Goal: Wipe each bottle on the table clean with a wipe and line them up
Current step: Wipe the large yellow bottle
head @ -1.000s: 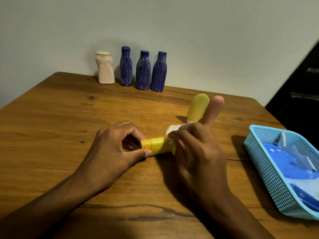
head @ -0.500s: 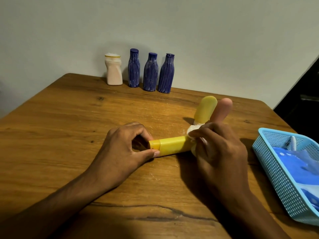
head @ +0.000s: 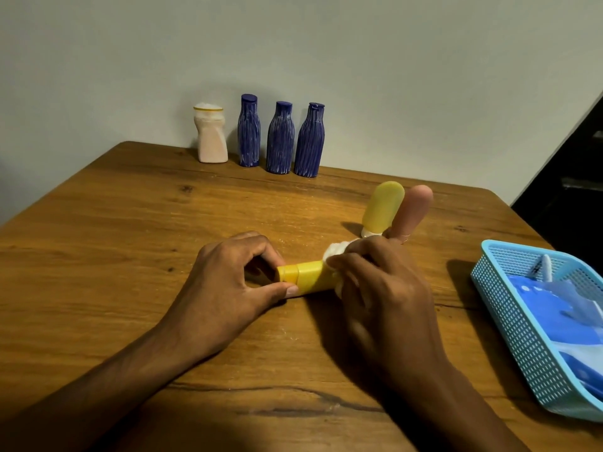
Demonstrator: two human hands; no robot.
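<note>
Head view: both hands (head: 235,285) grip yellow bottle (head: 308,277).

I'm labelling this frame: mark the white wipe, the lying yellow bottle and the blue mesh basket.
white wipe (head: 336,249), head view, bunched top above the right hand
lying yellow bottle (head: 310,277), head view, mid body
blue mesh basket (head: 509,308), head view, left wall

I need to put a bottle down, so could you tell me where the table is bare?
Bare: the left half of the table, and the strip between the blue bottles and the hands. Crowded: the right, with upright tubes and basket.
</note>
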